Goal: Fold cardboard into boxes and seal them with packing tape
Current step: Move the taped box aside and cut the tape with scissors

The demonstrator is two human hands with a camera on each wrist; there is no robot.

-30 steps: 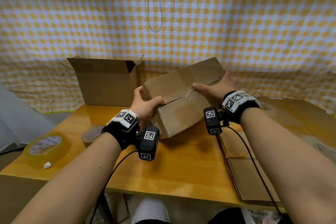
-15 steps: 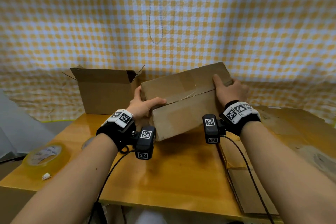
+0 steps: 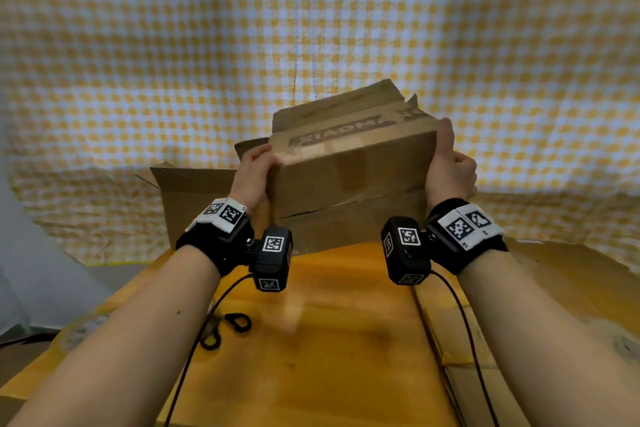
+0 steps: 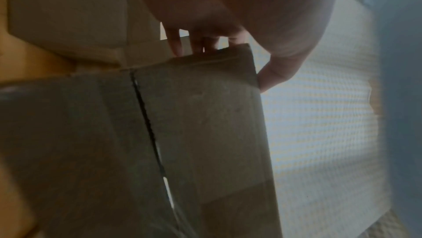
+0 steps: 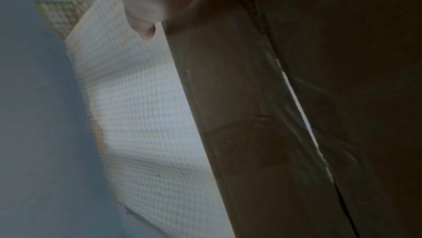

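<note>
A brown cardboard box (image 3: 349,166) is held up above the wooden table (image 3: 329,340), its taped seam facing me low down and printed letters along its upper face. My left hand (image 3: 254,166) grips the box's left end, thumb on the near face. My right hand (image 3: 446,163) grips the right end, its fingers curled round the far edge. In the left wrist view the fingers (image 4: 205,41) hook over the box's (image 4: 182,133) end, with the seam running down the panel. The right wrist view shows a thumb tip (image 5: 143,25) beside the box's (image 5: 297,133) edge.
A second open-topped cardboard box (image 3: 197,198) stands behind, at the left. Flat cardboard sheets (image 3: 571,305) lie on the table's right side. Black scissors (image 3: 228,326) lie on the table near my left forearm. A yellow checked cloth (image 3: 311,28) hangs behind.
Both hands have lifted the box off the table and tipped it, so the seam face now points towards me. The right hand has shifted to the box's right end.
</note>
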